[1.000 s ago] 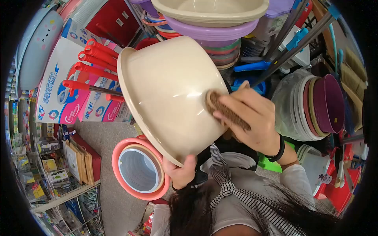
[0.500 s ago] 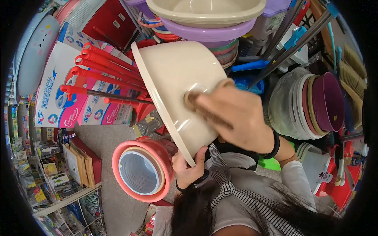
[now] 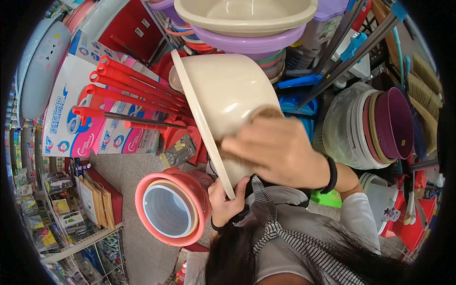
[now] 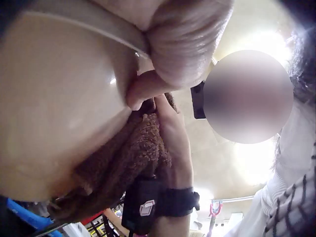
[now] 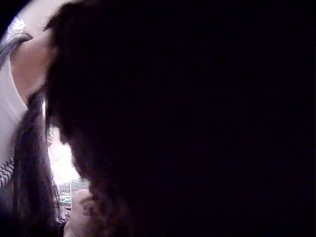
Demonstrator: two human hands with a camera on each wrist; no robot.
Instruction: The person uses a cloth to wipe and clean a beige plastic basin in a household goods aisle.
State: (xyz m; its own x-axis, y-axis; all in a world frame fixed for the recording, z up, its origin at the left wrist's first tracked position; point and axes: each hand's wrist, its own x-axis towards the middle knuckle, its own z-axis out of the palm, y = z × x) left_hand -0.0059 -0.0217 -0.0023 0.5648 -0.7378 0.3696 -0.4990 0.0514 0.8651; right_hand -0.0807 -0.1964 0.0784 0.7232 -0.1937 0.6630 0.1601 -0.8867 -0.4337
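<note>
Gripped the tilted basin (image 3: 228,80) by its rim with the left hand (image 3: 225,203), near the pink bucket (image 3: 144,223), and held a brown cloth (image 4: 140,148) against its side with the right hand (image 3: 280,154), risking a drop if pressed too hard for that one-edge grip.

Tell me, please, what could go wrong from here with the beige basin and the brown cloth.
The left hand grips the tilted beige basin low on its rim, so pressure from the right hand might twist it free.
The basin's rim is close to the red handles; a swing could knock them.
The brown cloth hangs in loose folds below the fingers and might bunch or slip on the glossy wall.
</note>
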